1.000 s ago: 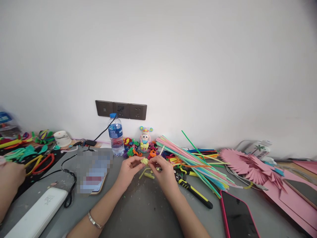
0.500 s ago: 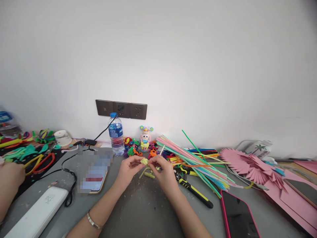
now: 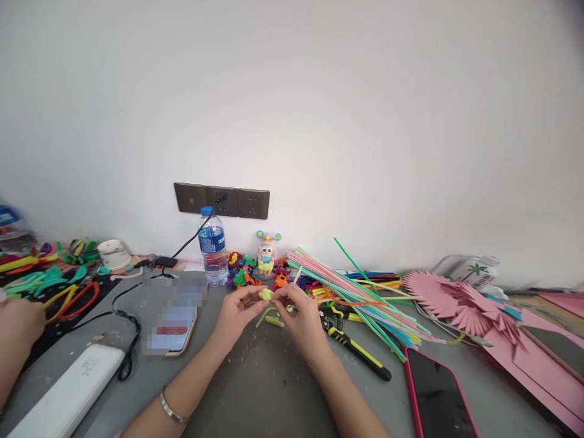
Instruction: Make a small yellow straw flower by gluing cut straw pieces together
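My left hand [image 3: 238, 313] is closed, its thumb and fingertips pinching a small pale-yellow curled pipe cleaner piece [image 3: 265, 294]. From the other side my right hand [image 3: 297, 313] grips the same piece between thumb and forefinger. A thin pale stick-like end [image 3: 298, 275] shows just above the right hand; where it leads is hidden. On the grey table below the hands lie yellow-green pipe cleaner bits [image 3: 274, 320]. Pliers with black and yellow handles [image 3: 358, 353] lie right of my right hand.
A bundle of coloured pipe cleaners [image 3: 360, 298] lies to the right, by a pink-cased phone [image 3: 440, 395] and folded pink paper [image 3: 474, 310]. Behind stand a small figurine [image 3: 266, 254] and a water bottle [image 3: 213, 249]. At left are a power bank [image 3: 68, 389] and another person's hand [image 3: 20, 328].
The view has shifted very slightly. Both hands stay together on the yellow piece, with only tiny finger movement.
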`<state>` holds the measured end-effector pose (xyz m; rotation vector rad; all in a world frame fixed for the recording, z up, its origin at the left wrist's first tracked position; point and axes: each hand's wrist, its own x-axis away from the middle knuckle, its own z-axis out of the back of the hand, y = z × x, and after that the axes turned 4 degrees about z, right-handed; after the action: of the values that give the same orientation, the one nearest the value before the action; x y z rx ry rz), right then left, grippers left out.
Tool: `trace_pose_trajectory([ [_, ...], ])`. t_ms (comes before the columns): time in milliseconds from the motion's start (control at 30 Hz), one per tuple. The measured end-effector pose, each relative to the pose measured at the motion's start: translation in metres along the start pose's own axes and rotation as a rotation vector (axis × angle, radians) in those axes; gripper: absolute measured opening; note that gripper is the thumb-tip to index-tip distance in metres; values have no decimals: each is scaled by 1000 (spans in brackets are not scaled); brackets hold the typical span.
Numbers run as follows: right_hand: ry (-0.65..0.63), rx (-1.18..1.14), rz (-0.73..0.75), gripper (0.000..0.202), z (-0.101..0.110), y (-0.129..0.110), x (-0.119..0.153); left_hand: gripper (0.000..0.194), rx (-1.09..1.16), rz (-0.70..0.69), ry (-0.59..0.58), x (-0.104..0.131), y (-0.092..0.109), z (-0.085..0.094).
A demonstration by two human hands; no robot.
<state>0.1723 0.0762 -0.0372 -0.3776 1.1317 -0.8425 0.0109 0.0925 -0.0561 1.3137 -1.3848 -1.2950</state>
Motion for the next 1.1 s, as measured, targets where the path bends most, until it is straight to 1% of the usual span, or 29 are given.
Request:
trace_pose_trajectory([
  [333, 15, 39, 37, 12, -1, -2, 1, 35, 25, 9, 12, 1, 2, -2],
  [533, 3, 45, 31, 12, -2, -4, 1, 27, 58, 9, 32, 2, 4, -4],
  [667, -2, 78, 35, 11, -2, -5, 2, 27, 109, 38, 23, 3, 3, -5],
  [767, 19, 93, 31, 9, 0, -3, 3, 29, 180, 72, 21, 3, 4, -6],
  [833, 52, 64, 3, 8, 1, -2, 2, 29, 231, 94, 32, 3, 6, -7],
  [933, 81, -40, -62, 16, 4, 0, 1, 31, 288, 131, 52, 5, 10, -9],
  [1100, -18, -208, -120, 20, 3, 1, 1, 32, 319, 153, 48, 6, 13, -10],
])
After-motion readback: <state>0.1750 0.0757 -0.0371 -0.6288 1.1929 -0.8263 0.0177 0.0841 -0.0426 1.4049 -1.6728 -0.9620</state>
